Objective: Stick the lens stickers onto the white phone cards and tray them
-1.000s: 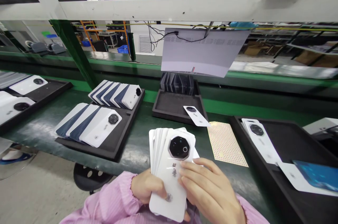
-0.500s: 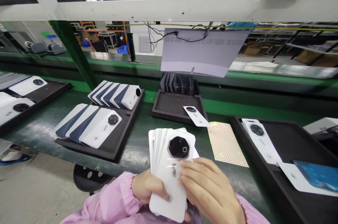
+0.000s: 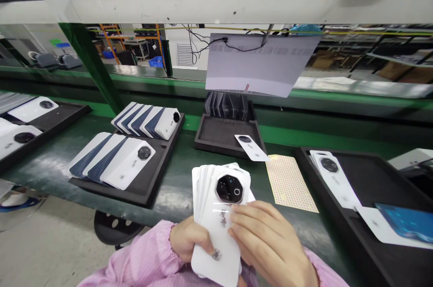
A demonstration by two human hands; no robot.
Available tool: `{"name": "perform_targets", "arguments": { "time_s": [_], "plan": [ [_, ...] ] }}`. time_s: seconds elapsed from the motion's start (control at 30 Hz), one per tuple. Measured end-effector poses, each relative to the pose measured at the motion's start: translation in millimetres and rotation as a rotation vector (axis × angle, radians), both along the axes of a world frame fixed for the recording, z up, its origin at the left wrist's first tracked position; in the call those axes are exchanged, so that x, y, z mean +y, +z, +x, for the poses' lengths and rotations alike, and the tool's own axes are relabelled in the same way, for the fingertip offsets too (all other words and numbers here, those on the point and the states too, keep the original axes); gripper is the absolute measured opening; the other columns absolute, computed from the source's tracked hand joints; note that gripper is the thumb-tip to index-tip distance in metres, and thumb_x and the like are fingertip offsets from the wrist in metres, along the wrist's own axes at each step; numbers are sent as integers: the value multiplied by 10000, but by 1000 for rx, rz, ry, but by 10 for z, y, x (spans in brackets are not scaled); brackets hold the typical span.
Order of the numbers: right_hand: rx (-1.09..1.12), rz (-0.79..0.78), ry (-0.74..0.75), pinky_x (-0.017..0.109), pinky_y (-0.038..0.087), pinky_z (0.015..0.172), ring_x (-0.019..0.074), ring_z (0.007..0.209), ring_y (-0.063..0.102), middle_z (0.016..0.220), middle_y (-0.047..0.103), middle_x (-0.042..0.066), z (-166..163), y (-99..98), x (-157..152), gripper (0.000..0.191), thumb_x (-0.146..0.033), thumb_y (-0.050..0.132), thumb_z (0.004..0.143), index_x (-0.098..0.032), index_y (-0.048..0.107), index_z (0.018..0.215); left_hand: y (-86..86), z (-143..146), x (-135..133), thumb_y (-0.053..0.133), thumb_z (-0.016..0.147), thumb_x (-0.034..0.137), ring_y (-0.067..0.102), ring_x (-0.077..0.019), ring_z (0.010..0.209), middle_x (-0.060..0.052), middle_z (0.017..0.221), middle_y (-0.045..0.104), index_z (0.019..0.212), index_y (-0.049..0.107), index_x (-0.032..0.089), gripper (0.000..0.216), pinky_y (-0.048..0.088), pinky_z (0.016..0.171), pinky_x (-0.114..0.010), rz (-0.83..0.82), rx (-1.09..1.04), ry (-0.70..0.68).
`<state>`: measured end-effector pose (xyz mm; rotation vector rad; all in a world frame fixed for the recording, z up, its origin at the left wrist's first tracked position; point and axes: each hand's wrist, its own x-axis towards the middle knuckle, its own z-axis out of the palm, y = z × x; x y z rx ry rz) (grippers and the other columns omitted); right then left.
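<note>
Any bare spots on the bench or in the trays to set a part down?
Free: bench between centre-left tray and held panels; middle tray, between dark stack and front wall, left of loose panel; right tray, far section, right of white panels. Crowded: centre-left tray, mostly under two fanned rows.

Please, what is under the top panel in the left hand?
More white panels, fanned; their left and upper edges show. The top panel covers the rest, so their number is unclear.
</note>
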<state>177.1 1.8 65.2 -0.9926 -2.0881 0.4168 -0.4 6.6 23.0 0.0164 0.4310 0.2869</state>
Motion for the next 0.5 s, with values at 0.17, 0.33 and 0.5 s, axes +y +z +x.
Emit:
{"name": "perform_targets", "arguments": {
  "time_s": [0.17, 0.33, 0.5],
  "plan": [
    [6, -13, 4, 396, 516, 725, 229, 892, 634, 872, 688, 107, -2, -24, -21, 134, -44, 569, 802, -83, 626, 917, -13, -6, -12, 491, 429, 13, 596, -295, 945, -67, 909, 664, 1088, 591, 153, 681, 473, 805, -438, 3, 12, -3],
    [5, -19, 12, 403, 514, 734, 230, 905, 627, 888, 687, 108, 6, -37, -30, 142, -40, 571, 799, -84, 621, 925, -8, 2, -11, 480, 401, -13, 599, -317, 949, -76, 909, 673, 1120, 582, 144, 742, 479, 795, -465, -2, 22, 11],
    [17, -32, -34, 403, 508, 791, 230, 960, 610, 931, 675, 91, -15, -67, -17, 223, -39, 580, 783, -119, 599, 991, 63, 28, 25, 464, 402, -16, 640, -308, 871, -111, 950, 683, 1167, 564, 141, 787, 512, 727, -446, -19, 10, 22]
  ]
}}
